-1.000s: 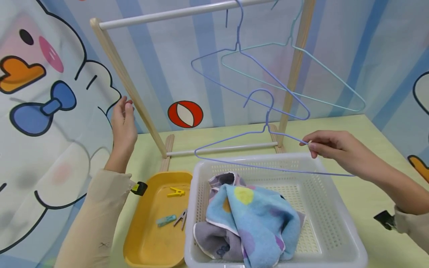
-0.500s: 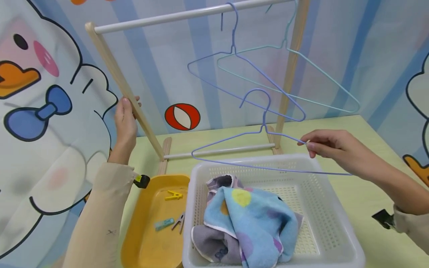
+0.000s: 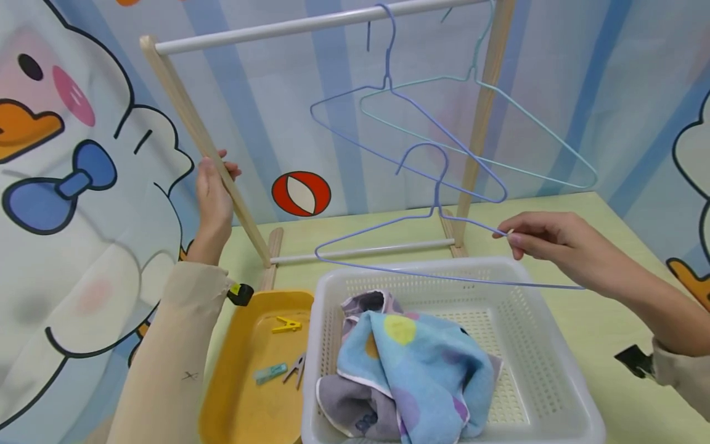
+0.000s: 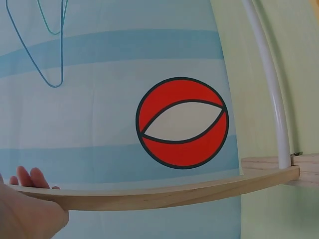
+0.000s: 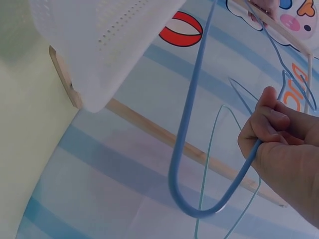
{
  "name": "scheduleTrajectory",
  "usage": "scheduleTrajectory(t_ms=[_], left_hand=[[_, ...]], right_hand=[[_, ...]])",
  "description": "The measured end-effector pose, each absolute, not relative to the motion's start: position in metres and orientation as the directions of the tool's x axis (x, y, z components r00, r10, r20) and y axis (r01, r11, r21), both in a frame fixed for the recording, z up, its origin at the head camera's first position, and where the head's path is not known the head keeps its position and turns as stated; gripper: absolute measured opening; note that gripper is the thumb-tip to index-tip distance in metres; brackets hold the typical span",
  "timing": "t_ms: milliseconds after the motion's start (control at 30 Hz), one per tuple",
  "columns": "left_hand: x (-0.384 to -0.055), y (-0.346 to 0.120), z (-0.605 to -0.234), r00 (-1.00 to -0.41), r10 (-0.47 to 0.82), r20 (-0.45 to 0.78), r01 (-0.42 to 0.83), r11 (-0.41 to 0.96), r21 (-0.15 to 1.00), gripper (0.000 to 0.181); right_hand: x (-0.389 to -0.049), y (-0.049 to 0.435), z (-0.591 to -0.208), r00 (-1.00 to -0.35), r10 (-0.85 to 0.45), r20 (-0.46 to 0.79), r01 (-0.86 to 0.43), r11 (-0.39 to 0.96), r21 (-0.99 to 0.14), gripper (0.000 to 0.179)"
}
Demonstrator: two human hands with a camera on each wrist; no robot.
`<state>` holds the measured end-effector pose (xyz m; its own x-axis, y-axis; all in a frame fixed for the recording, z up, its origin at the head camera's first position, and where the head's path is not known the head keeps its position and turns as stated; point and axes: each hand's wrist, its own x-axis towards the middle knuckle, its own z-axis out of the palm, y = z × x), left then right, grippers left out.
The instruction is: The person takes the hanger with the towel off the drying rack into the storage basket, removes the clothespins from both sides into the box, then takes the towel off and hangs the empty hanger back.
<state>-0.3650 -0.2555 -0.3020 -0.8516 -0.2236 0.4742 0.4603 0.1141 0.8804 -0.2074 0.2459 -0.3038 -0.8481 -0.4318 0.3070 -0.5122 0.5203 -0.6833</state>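
A periwinkle-blue wire clothes hanger [image 3: 388,268] is pinched at its right shoulder by my right hand [image 3: 554,246], above the white basket. Its hook points up and is off the rod. My left hand [image 3: 215,200] holds the left wooden post [image 3: 191,120] of the drying rack, its fingers passing behind the wood and showing on the far side. In the left wrist view the fingers [image 4: 32,178] stick up beyond the post. Another blue hanger [image 3: 355,132] and a mint-green hanger [image 3: 546,123] hang from the rack's white rod [image 3: 266,29].
In front of the rack, a white perforated basket [image 3: 554,345] holds a blue spotted towel [image 3: 421,364] and a grey cloth [image 3: 355,401]. Left of it, a yellow tray [image 3: 244,394] contains a yellow clothespin [image 3: 286,325], a teal one [image 3: 270,373] and a grey one [image 3: 296,370].
My left hand has moved right from beside the wooden post and taken hold of it. The right hand keeps the blue hanger almost still. The head view has shifted slightly.
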Motion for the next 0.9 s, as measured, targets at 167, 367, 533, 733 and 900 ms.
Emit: scheduleTrajectory(t_ms=[167, 367, 533, 733, 900], left_hand=[[-0.366, -0.255, -0.301, -0.865, -0.245, 0.437, 0.426, 0.099, 0.899, 0.039], [-0.368, -0.252, -0.301, -0.871, -0.275, 0.407, 0.408, 0.058, 0.911, 0.040], [-0.370, -0.249, -0.299, -0.869, -0.301, 0.393, 0.396, 0.054, 0.917, 0.037], [-0.371, -0.249, -0.298, -0.868, -0.318, 0.381, 0.378, 0.073, 0.923, 0.037], [-0.370, -0.250, -0.301, -0.872, -0.317, 0.374, 0.358, 0.110, 0.927, 0.037]], right_hand=[[-0.209, 0.240, -0.302, -0.844, -0.437, 0.311, -0.519, 0.520, -0.678, 0.022], [-0.212, 0.232, -0.296, -0.820, -0.458, 0.343, -0.561, 0.526, -0.639, 0.022], [-0.213, 0.220, -0.283, -0.825, -0.448, 0.344, -0.558, 0.552, -0.619, 0.015], [-0.218, 0.201, -0.263, -0.840, -0.430, 0.330, -0.539, 0.603, -0.588, 0.015], [-0.225, 0.186, -0.246, -0.858, -0.398, 0.326, -0.512, 0.600, -0.615, 0.020]])
